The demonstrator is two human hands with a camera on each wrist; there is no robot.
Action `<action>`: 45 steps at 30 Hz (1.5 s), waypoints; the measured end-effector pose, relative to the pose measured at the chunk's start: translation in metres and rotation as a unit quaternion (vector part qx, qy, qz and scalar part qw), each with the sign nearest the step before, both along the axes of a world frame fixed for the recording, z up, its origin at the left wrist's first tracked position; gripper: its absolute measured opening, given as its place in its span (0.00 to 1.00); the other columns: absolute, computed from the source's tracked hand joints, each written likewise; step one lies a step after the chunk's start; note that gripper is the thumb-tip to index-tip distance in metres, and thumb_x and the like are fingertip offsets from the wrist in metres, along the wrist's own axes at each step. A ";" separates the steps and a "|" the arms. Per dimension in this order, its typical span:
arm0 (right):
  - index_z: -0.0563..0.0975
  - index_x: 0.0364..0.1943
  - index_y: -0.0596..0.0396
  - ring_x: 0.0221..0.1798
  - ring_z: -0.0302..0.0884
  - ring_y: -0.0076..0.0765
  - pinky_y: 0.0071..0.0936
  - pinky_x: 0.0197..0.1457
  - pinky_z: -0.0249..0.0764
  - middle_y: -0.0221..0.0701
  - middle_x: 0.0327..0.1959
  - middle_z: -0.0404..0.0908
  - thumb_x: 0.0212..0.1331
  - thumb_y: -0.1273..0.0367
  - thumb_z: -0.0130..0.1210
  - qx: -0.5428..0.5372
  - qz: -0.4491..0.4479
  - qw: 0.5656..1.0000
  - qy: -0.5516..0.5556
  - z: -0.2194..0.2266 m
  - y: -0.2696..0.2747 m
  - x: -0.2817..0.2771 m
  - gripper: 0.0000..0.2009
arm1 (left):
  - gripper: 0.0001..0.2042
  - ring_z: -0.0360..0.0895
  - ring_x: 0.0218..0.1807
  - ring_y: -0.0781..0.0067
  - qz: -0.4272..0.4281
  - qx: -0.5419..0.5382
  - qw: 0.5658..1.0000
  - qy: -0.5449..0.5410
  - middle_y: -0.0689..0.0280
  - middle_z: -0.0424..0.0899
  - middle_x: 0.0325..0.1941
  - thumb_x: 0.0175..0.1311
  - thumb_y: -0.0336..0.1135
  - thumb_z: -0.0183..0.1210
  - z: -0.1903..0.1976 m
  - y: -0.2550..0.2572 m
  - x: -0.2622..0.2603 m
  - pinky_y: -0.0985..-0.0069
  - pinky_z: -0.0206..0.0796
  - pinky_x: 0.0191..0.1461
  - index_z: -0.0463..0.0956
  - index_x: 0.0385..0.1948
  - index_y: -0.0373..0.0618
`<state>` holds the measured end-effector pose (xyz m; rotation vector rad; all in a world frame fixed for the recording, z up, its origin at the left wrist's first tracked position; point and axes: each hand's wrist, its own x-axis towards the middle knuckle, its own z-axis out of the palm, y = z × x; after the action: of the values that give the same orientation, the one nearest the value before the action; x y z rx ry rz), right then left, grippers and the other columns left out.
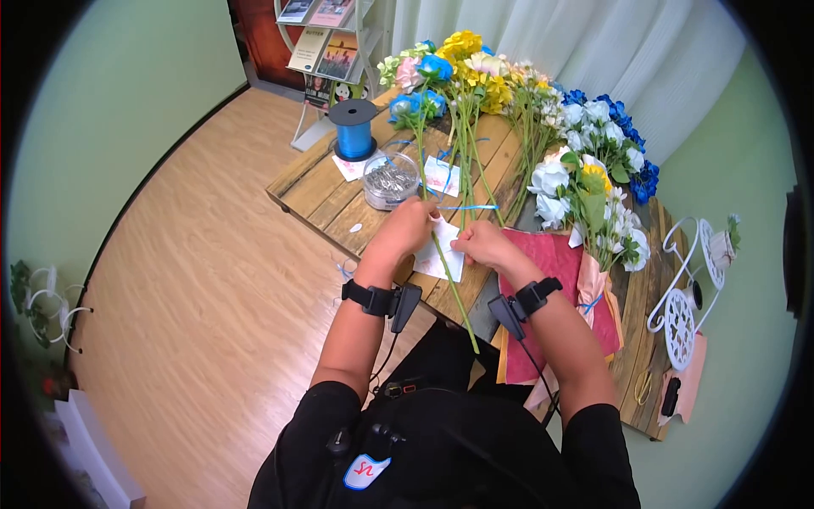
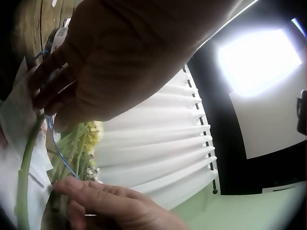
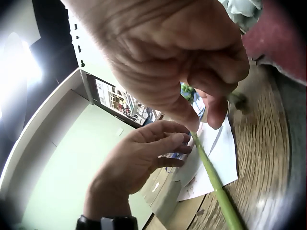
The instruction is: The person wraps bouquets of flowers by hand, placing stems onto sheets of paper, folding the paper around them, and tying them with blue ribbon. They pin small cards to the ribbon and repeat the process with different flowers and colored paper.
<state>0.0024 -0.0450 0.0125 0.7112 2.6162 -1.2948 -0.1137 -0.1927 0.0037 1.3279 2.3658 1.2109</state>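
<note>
My left hand (image 1: 403, 229) holds a long green flower stem (image 1: 456, 293) at the table's near edge. The stem's cut end juts past the edge, and blue blooms (image 1: 417, 105) are at its far end. A thin blue ribbon (image 2: 61, 155) runs from my left fingers to my right hand (image 1: 490, 246), whose thumb and forefinger pinch it in the left wrist view. Beneath the hands lies a white printed card (image 1: 439, 259). More green stems (image 1: 465, 161) lie just beyond, with another strip of blue ribbon (image 1: 471, 207) across them.
A blue ribbon spool (image 1: 354, 136) and a clear tub of metal clips (image 1: 390, 182) stand at the left. Yellow flowers (image 1: 487, 85) and white flowers (image 1: 551, 180) cover the far side. Red wrapping paper (image 1: 543, 263) lies at the right, near a white metal stand (image 1: 680, 331).
</note>
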 end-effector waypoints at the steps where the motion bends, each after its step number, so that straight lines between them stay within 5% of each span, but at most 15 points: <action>1: 0.74 0.16 0.60 0.15 0.71 0.27 0.27 0.19 0.65 0.33 0.14 0.75 0.45 0.67 0.59 -0.019 -0.014 1.000 0.002 -0.006 -0.001 -0.004 0.11 | 0.08 0.76 0.37 0.54 0.002 0.004 1.000 0.001 0.52 0.77 0.33 0.52 0.29 0.57 0.002 -0.001 0.000 0.67 0.67 0.42 0.77 0.33 0.39; 9: 0.74 0.16 0.58 0.17 0.72 0.26 0.26 0.20 0.65 0.30 0.12 0.73 0.44 0.67 0.59 -0.057 -0.080 0.993 0.065 0.008 0.001 -0.006 0.09 | 0.09 0.75 0.37 0.51 0.018 -0.007 1.000 -0.017 0.50 0.77 0.32 0.53 0.34 0.58 0.011 0.001 -0.002 0.63 0.65 0.42 0.77 0.33 0.39; 11: 0.74 0.17 0.57 0.18 0.72 0.25 0.26 0.21 0.66 0.28 0.13 0.73 0.44 0.67 0.59 0.246 -0.047 0.954 0.167 0.048 -0.005 0.001 0.09 | 0.10 0.75 0.38 0.50 0.030 -0.008 0.999 -0.016 0.49 0.77 0.33 0.53 0.34 0.57 0.018 0.000 0.003 0.63 0.65 0.43 0.77 0.35 0.40; 13: 0.73 0.19 0.58 0.18 0.71 0.24 0.25 0.22 0.67 0.26 0.15 0.74 0.46 0.69 0.58 0.330 -0.074 0.918 0.207 0.081 -0.010 0.010 0.08 | 0.12 0.74 0.40 0.50 0.045 -0.036 0.998 -0.012 0.49 0.77 0.36 0.55 0.35 0.56 0.022 0.001 0.005 0.64 0.65 0.46 0.75 0.37 0.38; 17: 0.72 0.23 0.57 0.16 0.68 0.20 0.20 0.19 0.65 0.26 0.18 0.74 0.51 0.71 0.57 0.144 -0.088 0.929 0.329 0.118 0.003 0.017 0.07 | 0.17 0.76 0.42 0.53 0.036 0.079 0.996 0.007 0.52 0.76 0.39 0.57 0.41 0.55 0.019 0.020 0.007 0.63 0.68 0.45 0.71 0.42 0.36; 19: 0.71 0.28 0.57 0.15 0.66 0.16 0.14 0.16 0.61 0.26 0.19 0.74 0.55 0.71 0.55 -0.108 -0.134 0.933 0.316 0.133 0.002 0.017 0.06 | 0.20 0.76 0.42 0.63 -0.069 0.283 0.923 -0.253 0.58 0.76 0.42 0.62 0.45 0.52 0.039 0.033 0.015 0.69 0.69 0.43 0.69 0.46 0.36; 20: 0.70 0.30 0.56 0.14 0.64 0.14 0.10 0.15 0.59 0.26 0.19 0.74 0.56 0.70 0.56 -0.102 -0.129 0.932 0.323 0.129 0.007 0.015 0.07 | 0.20 0.76 0.42 0.63 -0.068 0.287 0.922 -0.251 0.58 0.76 0.42 0.62 0.45 0.52 0.045 0.041 0.016 0.69 0.69 0.43 0.69 0.46 0.36; 22: 0.70 0.30 0.56 0.14 0.64 0.14 0.11 0.15 0.59 0.26 0.19 0.74 0.55 0.70 0.56 -0.100 -0.129 0.932 0.324 0.119 0.010 0.010 0.07 | 0.26 0.74 0.43 0.75 -0.178 0.349 0.775 -0.496 0.62 0.75 0.43 0.63 0.54 0.48 0.056 0.057 0.017 0.77 0.70 0.39 0.64 0.51 0.38; 25: 0.70 0.29 0.56 0.14 0.64 0.14 0.11 0.14 0.59 0.27 0.19 0.74 0.55 0.70 0.56 -0.096 -0.143 0.927 0.332 0.110 0.014 0.005 0.07 | 0.27 0.74 0.42 0.77 -0.177 0.477 0.685 -0.521 0.62 0.75 0.44 0.63 0.55 0.47 0.061 0.070 0.021 0.80 0.71 0.37 0.64 0.51 0.39; 31: 0.70 0.27 0.56 0.13 0.64 0.14 0.12 0.14 0.58 0.26 0.18 0.73 0.54 0.71 0.56 -0.059 -0.163 0.927 0.333 0.111 0.021 -0.009 0.07 | 0.28 0.75 0.42 0.77 -0.127 0.548 0.682 -0.467 0.62 0.75 0.46 0.61 0.55 0.50 0.041 0.090 0.022 0.80 0.72 0.37 0.64 0.51 0.37; 34: 0.70 0.27 0.56 0.13 0.64 0.15 0.12 0.13 0.58 0.26 0.18 0.73 0.54 0.71 0.56 -0.059 -0.159 0.930 0.327 0.111 0.026 -0.018 0.07 | 0.20 0.76 0.42 0.77 -0.171 0.654 0.580 -0.455 0.63 0.76 0.45 0.62 0.43 0.54 0.033 0.095 0.022 0.80 0.72 0.37 0.66 0.49 0.39; 37: 0.70 0.28 0.56 0.14 0.65 0.15 0.12 0.15 0.59 0.26 0.17 0.73 0.56 0.70 0.55 -0.056 -0.137 0.939 0.310 0.112 0.031 -0.025 0.07 | 0.17 0.76 0.39 0.77 -0.051 0.564 0.688 -0.453 0.65 0.78 0.41 0.61 0.40 0.55 0.035 0.093 0.023 0.80 0.71 0.36 0.69 0.47 0.39; 39: 0.71 0.30 0.57 0.16 0.65 0.14 0.12 0.17 0.60 0.25 0.18 0.73 0.58 0.67 0.53 -0.132 -0.055 0.950 0.278 0.114 0.037 -0.028 0.08 | 0.14 0.76 0.36 0.77 -0.039 0.569 0.673 -0.471 0.67 0.79 0.38 0.60 0.36 0.57 0.032 0.093 0.023 0.81 0.70 0.34 0.70 0.45 0.40; 43: 0.73 0.33 0.56 0.19 0.65 0.14 0.13 0.19 0.59 0.24 0.23 0.73 0.60 0.65 0.50 -0.195 -0.089 0.918 0.333 0.100 0.056 -0.063 0.08 | 0.14 0.78 0.38 0.70 -0.158 0.586 0.530 -0.592 0.61 0.79 0.39 0.59 0.30 0.56 0.031 0.081 0.028 0.77 0.70 0.33 0.69 0.46 0.41; 45: 0.76 0.36 0.55 0.24 0.66 0.15 0.13 0.23 0.63 0.24 0.24 0.73 0.58 0.65 0.53 -0.105 0.037 0.948 0.299 0.080 0.053 -0.085 0.09 | 0.12 0.77 0.36 0.67 -0.365 0.504 0.442 -0.646 0.60 0.78 0.34 0.57 0.30 0.57 0.025 0.078 0.031 0.74 0.70 0.34 0.71 0.43 0.41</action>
<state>-0.0822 0.0083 0.0923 0.1958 2.8203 -1.9805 -0.0828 -0.1149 0.0289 0.6541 -0.1752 2.0455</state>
